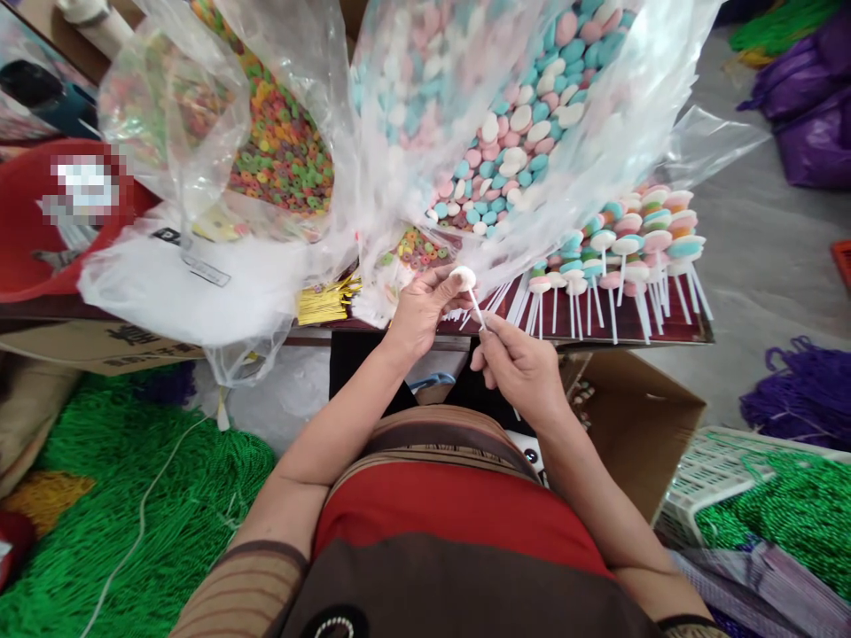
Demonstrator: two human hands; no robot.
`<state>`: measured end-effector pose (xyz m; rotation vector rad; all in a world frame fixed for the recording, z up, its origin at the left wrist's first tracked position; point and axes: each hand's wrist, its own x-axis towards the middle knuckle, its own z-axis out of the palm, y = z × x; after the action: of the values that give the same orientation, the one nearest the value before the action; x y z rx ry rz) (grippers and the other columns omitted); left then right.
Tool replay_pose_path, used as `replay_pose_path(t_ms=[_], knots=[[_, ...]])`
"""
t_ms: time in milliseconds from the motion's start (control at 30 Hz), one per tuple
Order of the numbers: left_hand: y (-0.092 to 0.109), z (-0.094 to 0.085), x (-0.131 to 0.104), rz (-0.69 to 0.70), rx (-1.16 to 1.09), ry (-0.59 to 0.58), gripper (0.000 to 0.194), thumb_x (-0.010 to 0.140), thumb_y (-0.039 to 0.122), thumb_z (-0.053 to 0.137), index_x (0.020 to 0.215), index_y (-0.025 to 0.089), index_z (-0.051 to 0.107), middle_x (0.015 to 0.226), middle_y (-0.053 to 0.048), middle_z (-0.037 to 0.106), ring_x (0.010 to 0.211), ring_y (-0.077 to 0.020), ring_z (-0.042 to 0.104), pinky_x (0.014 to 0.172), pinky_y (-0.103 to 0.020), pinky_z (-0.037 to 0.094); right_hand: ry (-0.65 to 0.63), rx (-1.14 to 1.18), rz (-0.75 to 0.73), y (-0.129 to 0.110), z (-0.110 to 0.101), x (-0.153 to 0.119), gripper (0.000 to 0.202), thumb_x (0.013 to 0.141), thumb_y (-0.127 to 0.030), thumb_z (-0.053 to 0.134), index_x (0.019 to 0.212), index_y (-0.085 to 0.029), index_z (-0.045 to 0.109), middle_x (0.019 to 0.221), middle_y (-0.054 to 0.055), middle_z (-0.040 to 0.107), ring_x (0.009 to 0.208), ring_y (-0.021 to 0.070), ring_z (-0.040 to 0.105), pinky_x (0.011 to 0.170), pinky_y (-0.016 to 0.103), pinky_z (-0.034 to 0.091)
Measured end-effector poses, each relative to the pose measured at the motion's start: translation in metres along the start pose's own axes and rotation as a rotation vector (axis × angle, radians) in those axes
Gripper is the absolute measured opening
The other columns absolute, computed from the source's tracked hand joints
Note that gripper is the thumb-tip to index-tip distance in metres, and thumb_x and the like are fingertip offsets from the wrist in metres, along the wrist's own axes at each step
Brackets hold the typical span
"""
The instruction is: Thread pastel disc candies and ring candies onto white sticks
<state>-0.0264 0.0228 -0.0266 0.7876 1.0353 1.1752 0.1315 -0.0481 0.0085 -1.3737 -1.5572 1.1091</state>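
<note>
1. Candy disc [464, 277], white and rounded, sits above the near edge of the dark red table [695, 328], at the upper end of a thin white stick [477, 308]. The stick slants down toward the right hand.
2. The left hand [422, 310] grasps the white disc, pinching it between thumb and fingers.
3. The right hand [522, 361] grasps the lower part of the stick between thumb and fingertips, its remaining fingers curled.
4. Behind the hands stands a large clear plastic bag [602, 151] of pink, blue and white rounded candies [519, 133]. Left of it, another clear plastic bag [306, 44] holds small multicoloured ring-shaped pieces [285, 155]. More small rings [422, 250] lie just beyond the left hand.
5. At the table's right end, stacked pastel candies on white sticks [628, 244] lie side by side, their sticks pointing toward the near edge. Loose white sticks [517, 306] lie between them and the hands.
6. Left of the left hand are a bundle of thin yellow strips [324, 301], a white plastic bag [179, 288] and a red bowl [23, 186].
7. Below the table's right side stands an open brown cardboard box [638, 425], near a white slatted crate [708, 470] holding shiny green strands [784, 509].
</note>
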Motion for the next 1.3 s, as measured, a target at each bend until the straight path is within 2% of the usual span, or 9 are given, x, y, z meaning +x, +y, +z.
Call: replay_pose_path(t_ms=[167,300,500,633,833,933,1000,1167,1300], knots=[[0.000,0.004,-0.004,-0.005,-0.040,-0.058,0.053,0.077,0.064,0.085,0.102,0.020,0.072,0.091,-0.003,0.078,0.086,-0.0163,0.076,0.079,-0.030,0.061,0.036,-0.073,-0.052,0.000,0.003,0.005,0.036,0.099,-0.036,0.055,0.119,-0.022,0.082,0.052,-0.005,0.056,0.046,0.0125,0.052,0.057,0.026,0.050],[-0.003,0.002,-0.006,0.067,0.076,-0.054,0.051,0.080,0.065,0.081,0.105,0.021,0.073,0.090,-0.001,0.077,0.081,-0.0138,0.073,0.080,-0.030,0.060,0.051,-0.074,-0.056,-0.001,0.001,0.006,0.035,0.100,-0.036,0.055,0.114,-0.023,0.083,0.051,-0.005,0.053,0.045,0.0123,0.047,0.054,0.026,0.047],[0.000,-0.007,-0.014,0.404,0.507,0.051,0.035,0.085,0.053,0.083,0.104,0.024,0.079,0.103,-0.004,0.082,0.096,-0.0178,0.075,0.092,-0.031,0.058,0.048,-0.109,-0.020,0.001,-0.003,0.000,0.036,0.100,-0.041,0.057,0.111,-0.020,0.084,0.051,-0.004,0.050,0.047,0.0126,0.045,0.053,0.027,0.042],[-0.008,-0.012,-0.019,0.591,0.731,0.022,0.024,0.094,0.044,0.076,0.106,0.024,0.079,0.107,-0.006,0.083,0.100,-0.0179,0.077,0.094,-0.029,0.057,0.034,-0.106,-0.001,0.002,-0.001,-0.002,0.038,0.101,-0.044,0.056,0.107,-0.019,0.084,0.051,-0.004,0.049,0.048,0.0125,0.044,0.052,0.027,0.040],[-0.025,-0.013,-0.014,0.833,0.898,-0.030,0.031,0.104,0.047,0.060,0.110,0.020,0.076,0.100,-0.005,0.083,0.091,-0.0130,0.078,0.083,-0.023,0.058,0.014,0.023,0.101,0.005,0.001,0.003,0.042,0.100,-0.048,0.056,0.107,-0.015,0.081,0.052,-0.004,0.051,0.045,0.0110,0.042,0.047,0.025,0.037],[-0.024,-0.015,-0.010,0.861,0.939,0.043,0.035,0.106,0.049,0.055,0.109,0.020,0.075,0.099,-0.005,0.082,0.091,-0.0130,0.077,0.084,-0.023,0.058,-0.092,0.057,0.151,0.006,-0.005,0.000,0.042,0.100,-0.048,0.057,0.120,-0.016,0.077,0.058,-0.004,0.058,0.044,0.0097,0.042,0.045,0.024,0.035],[-0.024,-0.014,-0.010,0.848,0.955,0.047,0.037,0.106,0.050,0.054,0.109,0.019,0.074,0.099,-0.006,0.082,0.092,-0.0139,0.077,0.085,-0.025,0.057,-0.112,0.035,0.157,0.008,-0.008,-0.003,0.039,0.100,-0.048,0.059,0.113,-0.017,0.077,0.057,-0.004,0.057,0.043,0.0093,0.041,0.043,0.023,0.033],[-0.030,-0.004,-0.023,0.845,0.963,-0.104,0.043,0.111,0.046,0.041,0.115,0.018,0.073,0.098,-0.007,0.080,0.094,-0.0151,0.075,0.088,-0.028,0.058,0.022,0.138,0.170,0.023,0.004,-0.001,0.050,0.098,-0.064,0.060,0.072,-0.022,0.062,0.051,-0.005,0.049,0.042,0.0086,0.038,0.041,0.023,0.028],[-0.021,-0.005,-0.028,0.821,0.882,-0.229,0.041,0.111,0.042,0.042,0.118,0.017,0.074,0.108,-0.009,0.081,0.102,-0.0152,0.076,0.092,-0.027,0.059,0.043,0.289,0.208,0.030,0.011,0.005,0.057,0.093,-0.072,0.064,0.068,-0.021,0.057,0.053,-0.003,0.054,0.039,0.0075,0.040,0.039,0.023,0.027]])
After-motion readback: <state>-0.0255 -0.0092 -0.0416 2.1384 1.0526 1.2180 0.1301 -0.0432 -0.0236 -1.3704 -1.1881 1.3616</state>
